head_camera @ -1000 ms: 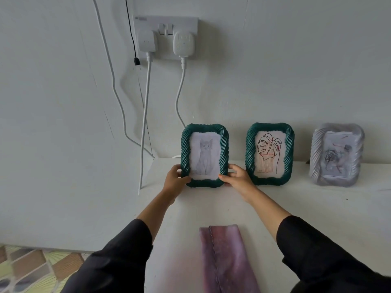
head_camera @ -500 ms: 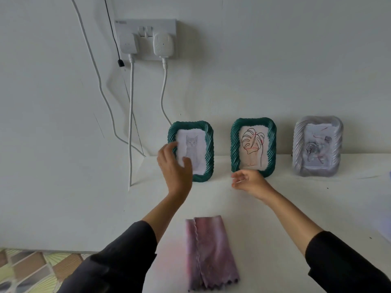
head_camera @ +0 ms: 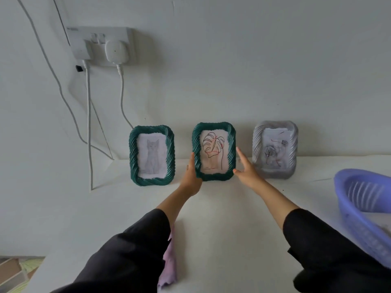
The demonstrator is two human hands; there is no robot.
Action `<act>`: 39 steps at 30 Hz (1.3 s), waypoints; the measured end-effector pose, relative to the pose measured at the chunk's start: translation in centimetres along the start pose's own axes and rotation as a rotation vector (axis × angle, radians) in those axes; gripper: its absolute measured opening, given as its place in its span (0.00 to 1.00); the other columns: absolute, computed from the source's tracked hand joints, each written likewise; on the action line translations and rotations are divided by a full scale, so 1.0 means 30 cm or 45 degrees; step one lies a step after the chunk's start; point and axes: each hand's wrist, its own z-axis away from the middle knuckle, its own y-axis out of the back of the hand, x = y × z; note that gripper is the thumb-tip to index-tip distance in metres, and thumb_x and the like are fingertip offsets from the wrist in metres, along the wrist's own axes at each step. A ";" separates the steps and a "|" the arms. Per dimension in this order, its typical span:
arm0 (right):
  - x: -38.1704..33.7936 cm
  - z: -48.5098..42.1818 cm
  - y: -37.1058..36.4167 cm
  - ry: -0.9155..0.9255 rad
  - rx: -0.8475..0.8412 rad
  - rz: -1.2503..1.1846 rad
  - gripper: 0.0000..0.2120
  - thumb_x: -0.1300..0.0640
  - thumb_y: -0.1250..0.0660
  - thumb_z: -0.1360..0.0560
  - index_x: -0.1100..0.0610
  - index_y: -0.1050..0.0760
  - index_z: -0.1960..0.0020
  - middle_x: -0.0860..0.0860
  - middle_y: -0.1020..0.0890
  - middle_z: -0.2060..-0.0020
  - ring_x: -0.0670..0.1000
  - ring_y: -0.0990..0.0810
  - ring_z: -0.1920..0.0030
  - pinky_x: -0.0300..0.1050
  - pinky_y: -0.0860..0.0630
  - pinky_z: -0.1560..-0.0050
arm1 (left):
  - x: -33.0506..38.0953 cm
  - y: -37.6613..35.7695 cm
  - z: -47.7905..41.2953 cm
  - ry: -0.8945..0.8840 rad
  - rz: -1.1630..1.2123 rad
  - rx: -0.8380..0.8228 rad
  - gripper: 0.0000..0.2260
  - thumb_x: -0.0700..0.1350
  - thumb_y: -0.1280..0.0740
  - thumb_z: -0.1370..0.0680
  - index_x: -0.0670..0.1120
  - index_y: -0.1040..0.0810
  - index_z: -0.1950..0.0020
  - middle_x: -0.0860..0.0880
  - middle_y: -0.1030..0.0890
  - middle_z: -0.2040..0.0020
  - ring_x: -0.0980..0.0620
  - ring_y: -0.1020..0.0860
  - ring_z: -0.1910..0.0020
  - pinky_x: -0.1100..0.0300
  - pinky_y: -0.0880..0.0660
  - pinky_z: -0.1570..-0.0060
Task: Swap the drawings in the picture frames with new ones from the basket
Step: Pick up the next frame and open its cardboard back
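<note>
Central subject: the green leaf frame (head_camera: pixel 212 177), a rope-edged picture frame holding the leaf drawing (head_camera: pixel 212 153), a line sketch of a monstera leaf with red strokes. It stands upright at the back of the white tabletop (head_camera: pixel 222 218), close to the wall (head_camera: pixel 232 70). Whether its base rests on the surface cannot be told.

The left hand (head_camera: pixel 191 176) grips the lower left corner of the leaf frame, with the thumb along the left edge and the fingers hidden behind it. The right hand (head_camera: pixel 246 168) lies against its right edge with the fingers straight and the thumb tip at the lower right corner. The two hands are apart, with the leaf frame between them. Both arms wear dark sleeves (head_camera: pixel 131 256).

- Left of the leaf frame and near it is a matching green cat frame (head_camera: pixel 171 153) with the cat drawing (head_camera: pixel 152 157).
- Right of the leaf frame, just past the right hand, is a silver frame (head_camera: pixel 257 149) with a rose drawing (head_camera: pixel 274 152).
- Further right and nearer the viewer is a lilac plastic basket (head_camera: pixel 347 199), partly out of view.
- In front of the leaf frame, a pink cloth (head_camera: pixel 170 265) is partly covered by the left sleeve.
- Above and to the left of the leaf frame, a wall socket (head_camera: pixel 99 42) carries two white plugs (head_camera: pixel 116 50), whose cables (head_camera: pixel 88 123) hang down.
</note>
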 end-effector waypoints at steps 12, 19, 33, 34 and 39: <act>0.079 0.014 0.043 0.144 0.059 -0.129 0.31 0.68 0.35 0.26 0.49 0.38 0.28 0.47 0.26 0.60 0.42 0.26 0.61 0.26 0.28 0.66 | 0.008 -0.047 0.022 0.086 0.088 0.330 0.33 0.31 0.38 0.23 0.56 0.45 0.25 0.44 0.24 0.50 0.48 0.22 0.54 0.57 0.22 0.56; 0.108 0.130 0.078 0.222 0.071 -0.280 0.27 0.67 0.36 0.25 0.48 0.35 0.31 0.56 0.25 0.58 0.51 0.23 0.54 0.34 0.20 0.59 | 0.025 -0.080 0.168 -0.108 -0.081 0.365 0.31 0.33 0.37 0.24 0.55 0.42 0.25 0.46 0.26 0.58 0.50 0.26 0.60 0.59 0.22 0.57; -0.064 0.471 0.249 0.426 0.091 -0.174 0.18 0.68 0.34 0.27 0.44 0.25 0.53 0.52 0.29 0.60 0.49 0.25 0.59 0.38 0.25 0.55 | 0.156 -0.136 0.384 -0.334 0.006 0.912 0.19 0.54 0.43 0.25 0.53 0.27 0.37 0.57 0.28 0.69 0.62 0.28 0.68 0.67 0.32 0.65; -0.092 0.490 0.260 0.457 0.106 -0.048 0.17 0.67 0.33 0.27 0.45 0.25 0.53 0.52 0.30 0.61 0.49 0.27 0.58 0.35 0.28 0.53 | 0.194 -0.146 0.394 -0.351 0.090 0.918 0.17 0.52 0.42 0.24 0.52 0.27 0.37 0.58 0.28 0.67 0.63 0.28 0.66 0.68 0.32 0.64; -0.235 0.610 0.249 0.524 0.090 0.456 0.12 0.66 0.34 0.28 0.54 0.27 0.47 0.55 0.27 0.66 0.53 0.29 0.66 0.48 0.27 0.60 | 0.357 -0.181 0.439 -0.231 0.387 0.681 0.20 0.46 0.38 0.22 0.52 0.37 0.30 0.52 0.26 0.59 0.55 0.25 0.61 0.63 0.29 0.61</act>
